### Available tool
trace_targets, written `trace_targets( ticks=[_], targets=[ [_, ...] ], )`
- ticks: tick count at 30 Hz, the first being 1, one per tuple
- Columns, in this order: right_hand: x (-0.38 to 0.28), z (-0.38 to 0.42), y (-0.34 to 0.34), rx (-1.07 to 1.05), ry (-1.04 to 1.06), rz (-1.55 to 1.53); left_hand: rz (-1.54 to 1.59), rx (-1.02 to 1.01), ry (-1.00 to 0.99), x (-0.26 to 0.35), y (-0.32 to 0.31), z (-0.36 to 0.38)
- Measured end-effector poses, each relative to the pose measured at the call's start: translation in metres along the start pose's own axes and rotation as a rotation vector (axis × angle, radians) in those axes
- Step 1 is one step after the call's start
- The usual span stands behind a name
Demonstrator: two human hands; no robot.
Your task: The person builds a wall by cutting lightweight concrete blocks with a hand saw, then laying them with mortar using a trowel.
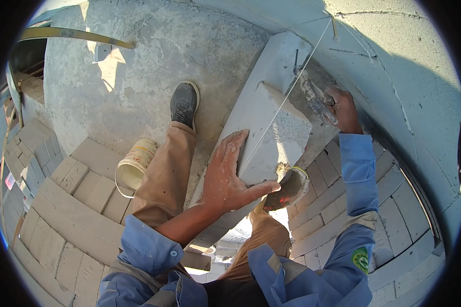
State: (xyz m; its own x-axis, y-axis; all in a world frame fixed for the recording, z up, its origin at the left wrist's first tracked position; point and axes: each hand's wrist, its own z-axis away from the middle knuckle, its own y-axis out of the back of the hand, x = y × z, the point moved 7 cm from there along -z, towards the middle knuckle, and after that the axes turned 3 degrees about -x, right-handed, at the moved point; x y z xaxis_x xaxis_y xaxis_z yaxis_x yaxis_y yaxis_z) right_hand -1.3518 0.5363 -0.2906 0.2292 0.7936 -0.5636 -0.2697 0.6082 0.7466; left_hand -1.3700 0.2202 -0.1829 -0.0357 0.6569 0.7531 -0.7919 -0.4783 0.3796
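Observation:
A pale grey block [279, 135] stands on a long course of similar blocks in the middle of the view. My left hand [229, 171] lies on its near end, fingers spread along the top and thumb stretched across the end face. To the right of the block, my right hand [344, 110] is closed round the handle of a mortar-caked metal tool [315, 97]. A taut white string [287, 97] runs over the block. Below the block's near end hangs or stands a round bucket [292, 190] with dark contents; its support is hidden.
A cream bucket [138, 163] lies tilted beside my trouser leg, near my dark shoe [184, 104]. Stacked blocks [87, 192] fill the lower left, with more [394, 215] at lower right. A plastered wall [394, 92] rises on the right. A yellow strip [77, 35] crosses upper left.

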Motion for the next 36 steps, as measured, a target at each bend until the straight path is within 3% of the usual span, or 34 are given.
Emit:
trace_targets(
  ticks=[3,7,9,12,16,18,21,25,31,33,36],
  targets=[
    [-0.018,0.005,0.010,-0.026,0.129,0.020,0.005,0.022,-0.031,0.001,0.001,-0.001],
    [-0.027,-0.001,0.006,-0.031,0.064,-0.074,0.022,0.013,-0.012,0.002,0.002,-0.002],
    [-0.013,-0.005,0.005,0.055,-0.113,0.263,0.020,0.003,-0.005,0.002,0.000,0.001],
    [-0.023,0.006,0.008,0.133,0.009,0.075,0.005,0.001,-0.003,0.001,0.001,0.000],
    [-0.008,0.006,0.007,0.082,0.071,-0.009,0.013,0.000,-0.022,0.000,0.000,0.000],
    [0.010,-0.001,0.003,-0.001,-0.121,0.365,0.009,0.006,-0.043,0.003,0.001,-0.002],
    [-0.009,0.012,0.016,0.169,0.037,0.107,-0.004,-0.006,-0.005,0.001,0.003,-0.003],
    [-0.013,0.016,0.025,0.115,-0.026,-0.025,0.000,0.013,-0.049,0.002,-0.001,0.000],
    [-0.040,-0.006,0.022,-0.103,0.082,0.053,-0.017,0.019,-0.042,0.002,0.000,0.000],
    [-0.036,-0.012,0.019,-0.105,-0.098,0.414,-0.023,0.015,-0.037,0.002,0.000,0.001],
    [-0.037,-0.006,0.016,-0.097,-0.080,0.374,0.001,0.028,-0.040,0.001,0.002,-0.001]
  ],
)
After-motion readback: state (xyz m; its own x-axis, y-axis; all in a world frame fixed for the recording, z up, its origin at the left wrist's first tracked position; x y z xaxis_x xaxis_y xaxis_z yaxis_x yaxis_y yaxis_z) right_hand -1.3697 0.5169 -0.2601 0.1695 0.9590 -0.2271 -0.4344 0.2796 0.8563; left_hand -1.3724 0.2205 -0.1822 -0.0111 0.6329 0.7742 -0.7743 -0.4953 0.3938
